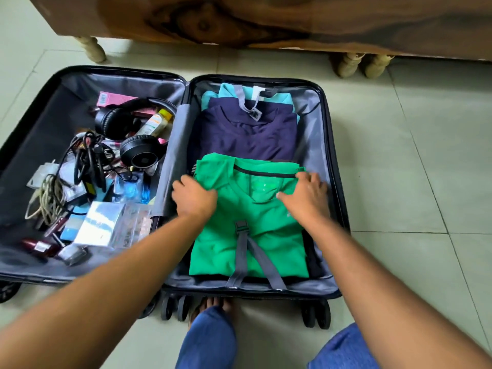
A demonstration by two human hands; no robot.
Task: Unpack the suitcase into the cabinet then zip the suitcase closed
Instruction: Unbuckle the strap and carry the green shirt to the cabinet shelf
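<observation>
While the suitcase point(330, 182) lies open flat on the tiled floor point(412, 155), its two halves side by side and long axes running away from the person, both hands rest on the green shirt point(250, 222) in the right half: left hand point(193, 197) gripping its left edge, right hand point(306, 195) spread flat. Three folded garments show; lower layers are hidden. Cabinet point(266, 20) top is cut off.

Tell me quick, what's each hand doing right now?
Left hand: fingers curled on the left edge of the green shirt, gripping it.
Right hand: open, fingers spread flat on the shirt.
</observation>
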